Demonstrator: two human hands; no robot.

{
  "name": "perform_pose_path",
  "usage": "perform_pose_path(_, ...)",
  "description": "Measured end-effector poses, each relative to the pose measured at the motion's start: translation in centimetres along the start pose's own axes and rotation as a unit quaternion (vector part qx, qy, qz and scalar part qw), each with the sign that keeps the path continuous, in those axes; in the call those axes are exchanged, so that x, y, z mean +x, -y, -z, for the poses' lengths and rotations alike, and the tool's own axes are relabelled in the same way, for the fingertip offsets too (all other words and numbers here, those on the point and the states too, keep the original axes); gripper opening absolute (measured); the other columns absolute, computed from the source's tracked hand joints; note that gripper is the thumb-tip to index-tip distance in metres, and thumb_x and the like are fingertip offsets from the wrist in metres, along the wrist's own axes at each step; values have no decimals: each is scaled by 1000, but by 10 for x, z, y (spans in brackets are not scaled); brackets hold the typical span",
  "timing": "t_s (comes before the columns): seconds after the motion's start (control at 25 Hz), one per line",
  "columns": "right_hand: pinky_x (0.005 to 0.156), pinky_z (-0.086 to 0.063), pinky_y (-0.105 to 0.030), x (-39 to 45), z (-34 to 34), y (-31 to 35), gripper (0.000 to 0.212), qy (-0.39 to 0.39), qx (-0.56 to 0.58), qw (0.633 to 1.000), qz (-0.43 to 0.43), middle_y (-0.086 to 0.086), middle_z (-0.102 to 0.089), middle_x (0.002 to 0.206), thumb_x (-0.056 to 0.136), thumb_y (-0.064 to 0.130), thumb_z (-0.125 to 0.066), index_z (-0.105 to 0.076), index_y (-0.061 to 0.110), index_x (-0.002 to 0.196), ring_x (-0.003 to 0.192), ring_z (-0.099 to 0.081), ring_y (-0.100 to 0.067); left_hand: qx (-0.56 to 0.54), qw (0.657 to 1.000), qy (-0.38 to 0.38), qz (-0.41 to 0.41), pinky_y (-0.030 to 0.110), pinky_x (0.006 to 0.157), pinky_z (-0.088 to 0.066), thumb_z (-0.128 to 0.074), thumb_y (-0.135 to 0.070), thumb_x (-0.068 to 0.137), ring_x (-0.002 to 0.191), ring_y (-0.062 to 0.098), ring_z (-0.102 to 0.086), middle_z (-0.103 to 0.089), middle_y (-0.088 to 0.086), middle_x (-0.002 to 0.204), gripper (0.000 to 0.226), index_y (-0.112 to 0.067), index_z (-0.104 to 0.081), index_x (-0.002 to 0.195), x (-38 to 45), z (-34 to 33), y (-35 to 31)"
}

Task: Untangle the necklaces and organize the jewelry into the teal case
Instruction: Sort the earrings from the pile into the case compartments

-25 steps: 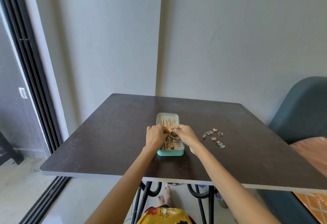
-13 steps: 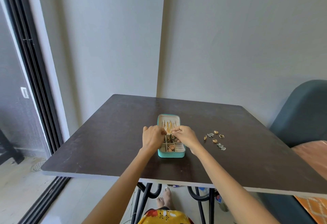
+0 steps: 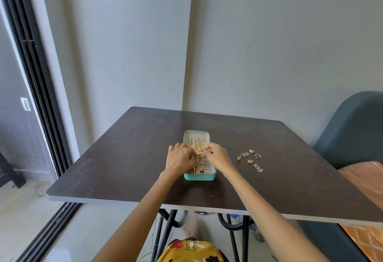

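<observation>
An open teal case (image 3: 199, 177) lies on the dark table (image 3: 124, 158). Gold necklaces (image 3: 196, 144) hang in its far half. Small gold pieces (image 3: 199, 167) fill the near compartments. My left hand (image 3: 179, 159) and my right hand (image 3: 216, 155) meet over the middle of the case, fingers curled. Their fingertips pinch at the lower ends of the gold necklaces, though the exact contact is too small to see. Loose gold rings (image 3: 250, 160) and silver earrings (image 3: 257, 168) lie on the table to the right of the case.
A wall corner stands just behind the table's far edge. A dark blue chair (image 3: 352, 129) with an orange cushion (image 3: 364, 181) sits at the right. A black sliding door frame (image 3: 37, 87) runs along the left. My feet show below the table.
Both hands stay over the case; the fingers have shifted slightly at the necklace ends. The camera view has tilted a little, and the loose pieces on the right have not moved.
</observation>
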State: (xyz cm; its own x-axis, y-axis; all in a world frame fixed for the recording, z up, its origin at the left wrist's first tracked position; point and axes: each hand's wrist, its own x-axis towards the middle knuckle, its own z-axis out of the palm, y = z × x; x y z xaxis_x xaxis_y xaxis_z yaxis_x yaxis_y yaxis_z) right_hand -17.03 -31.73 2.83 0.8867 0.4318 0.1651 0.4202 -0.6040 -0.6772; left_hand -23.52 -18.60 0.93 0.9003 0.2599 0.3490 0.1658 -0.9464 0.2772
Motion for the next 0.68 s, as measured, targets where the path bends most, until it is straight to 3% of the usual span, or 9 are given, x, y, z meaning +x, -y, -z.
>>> perform_pose_path(0.08, 75, -52, -29, -4, -2, -2, 17, 19, -26, 999, 13, 3, -72, 97, 93, 19, -50, -64, 21, 102, 93, -65, -13, 6, 1000, -1, -5, 32, 87, -30, -51, -31, 88, 106, 18, -48, -58, -2, 119, 24, -30, -65, 107, -1, -2, 0)
perform_pose_path(0.28, 54, -40, -21, -6, -7, -4, 19, 29, -66, 997, 30, 3, -69, 106, 95, 24, -47, -63, 26, 105, 89, -64, -14, 20, 1000, -12, -5, 31, 85, -30, -52, -34, 90, 104, 18, -50, -59, -2, 118, 22, -29, -63, 108, 3, -2, -4)
perform_pose_path(0.52, 66, -42, -26, -17, 28, -34, 18, -93, -8, 996, 6, 9, -71, 93, 92, 20, -48, -64, 29, 95, 90, -64, -14, -49, 994, -88, -38, 31, 86, -27, -52, -29, 90, 108, 19, -49, -58, -3, 115, 20, -29, -63, 106, 6, 3, -38)
perform_pose_path(0.68, 67, -41, -26, -25, 79, -85, 12, -161, -23, 985, -56, 9, -69, 91, 88, 22, -56, -65, 30, 91, 91, -63, -15, -77, 988, -62, -115, 34, 87, -29, -52, -28, 90, 108, 21, -49, -58, -1, 110, 22, -28, -63, 108, 10, -10, -96)
